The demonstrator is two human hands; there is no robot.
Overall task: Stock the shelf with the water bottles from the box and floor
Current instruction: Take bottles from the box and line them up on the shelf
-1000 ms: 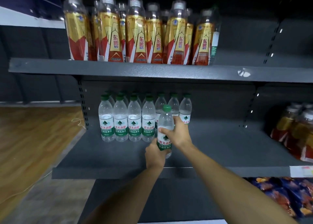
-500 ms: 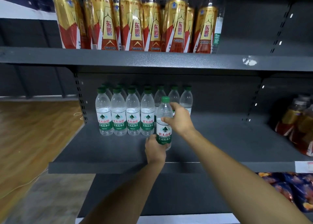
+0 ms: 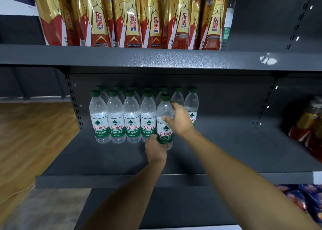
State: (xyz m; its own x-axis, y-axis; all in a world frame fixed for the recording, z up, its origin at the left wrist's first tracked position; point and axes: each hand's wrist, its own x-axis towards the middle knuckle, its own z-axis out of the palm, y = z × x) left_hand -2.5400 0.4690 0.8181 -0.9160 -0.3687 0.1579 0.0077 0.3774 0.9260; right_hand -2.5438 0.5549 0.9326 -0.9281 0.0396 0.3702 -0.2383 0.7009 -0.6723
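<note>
Left hand (image 3: 155, 147): fingers wrapped round base of clear plastic water bottle with green cap and green label (image 3: 164, 125). Right hand (image 3: 179, 120): thumb and fingers curled round same bottle's upper body. Bottle held upright at right end of front row of matching bottles (image 3: 122, 118) on dark grey metal shelf (image 3: 122, 179); base contact with shelf not discernible. Gold-and-red drink bottles (image 3: 132, 21) stocked on upper shelf (image 3: 156, 57).

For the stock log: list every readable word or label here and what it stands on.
"农夫山泉": green band of the clear plastic water bottles.
"饮用纯净水": same band, line below.
"东鹏特饮": tall gold-and-red drink bottles on the upper shelf.
Smaller print on both labels: too blurred to read.
</note>
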